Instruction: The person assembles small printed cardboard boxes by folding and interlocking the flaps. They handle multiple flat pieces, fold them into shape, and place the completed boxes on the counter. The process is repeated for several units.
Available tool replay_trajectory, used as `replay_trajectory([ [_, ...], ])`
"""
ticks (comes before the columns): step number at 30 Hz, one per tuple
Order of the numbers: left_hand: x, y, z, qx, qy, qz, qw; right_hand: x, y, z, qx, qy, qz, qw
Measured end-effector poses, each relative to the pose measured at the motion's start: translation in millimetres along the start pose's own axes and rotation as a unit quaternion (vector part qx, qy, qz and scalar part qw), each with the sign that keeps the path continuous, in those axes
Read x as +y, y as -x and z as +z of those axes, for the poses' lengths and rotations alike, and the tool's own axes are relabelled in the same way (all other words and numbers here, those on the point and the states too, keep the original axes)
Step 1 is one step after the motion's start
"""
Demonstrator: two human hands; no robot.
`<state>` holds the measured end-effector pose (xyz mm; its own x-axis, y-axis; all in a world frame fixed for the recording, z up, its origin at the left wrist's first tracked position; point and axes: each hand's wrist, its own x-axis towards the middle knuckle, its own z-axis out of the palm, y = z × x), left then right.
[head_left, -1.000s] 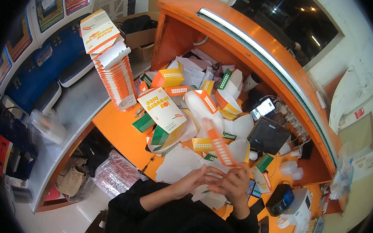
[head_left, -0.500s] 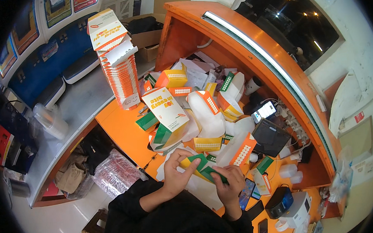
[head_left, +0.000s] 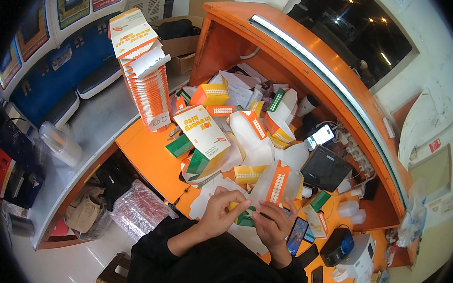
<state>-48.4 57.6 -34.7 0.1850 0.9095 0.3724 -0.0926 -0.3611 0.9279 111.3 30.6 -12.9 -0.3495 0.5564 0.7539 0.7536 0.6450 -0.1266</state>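
Close in front of me I have a partly folded paper food carton (head_left: pixel 277 183), white inside with an orange, white-dotted side and green and yellow flaps. My left hand (head_left: pixel 219 214) pinches its yellow edge between thumb and fingers. Across from it, my right hand (head_left: pixel 273 226) has its fingertips closed at the carton's green flap (head_left: pixel 245 219), the other fingers loosely raised. The flap is partly covered by my fingers. Just beyond lies a printed white carton (head_left: pixel 203 131) with green sides, among several yellow, orange and white cartons heaped on the orange counter (head_left: pixel 143 156).
A tall stack of nested cartons (head_left: pixel 147 94) rises at the left end of the counter. To the right are a dark tablet (head_left: pixel 325 167), a lit phone (head_left: pixel 320 137), another phone (head_left: pixel 297 235) and a small printer (head_left: pixel 359 255). Clear plastic cups (head_left: pixel 61 145) stand on the grey ledge.
The carton between my hands has turned, so its orange side stands more upright and nearer. My hands have drawn together, and less of the green flaps shows.
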Motion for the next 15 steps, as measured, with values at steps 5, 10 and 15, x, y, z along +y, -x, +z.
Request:
replay_trajectory([
  [5, 4, 2, -13, -0.05, -0.067, 0.091, 0.992, 1, -5, 1, -0.098, -0.237, 0.174, 0.951],
  [10, 12, 0, -15, -0.089, -0.092, 0.087, 0.988, 2, -8, -9, -0.118, -0.446, 0.363, 0.809],
  [15, 9, -11, -31, -0.111, -0.006, -0.032, 0.993, 11, -19, -20, 0.06, -0.345, 0.363, 0.864],
])
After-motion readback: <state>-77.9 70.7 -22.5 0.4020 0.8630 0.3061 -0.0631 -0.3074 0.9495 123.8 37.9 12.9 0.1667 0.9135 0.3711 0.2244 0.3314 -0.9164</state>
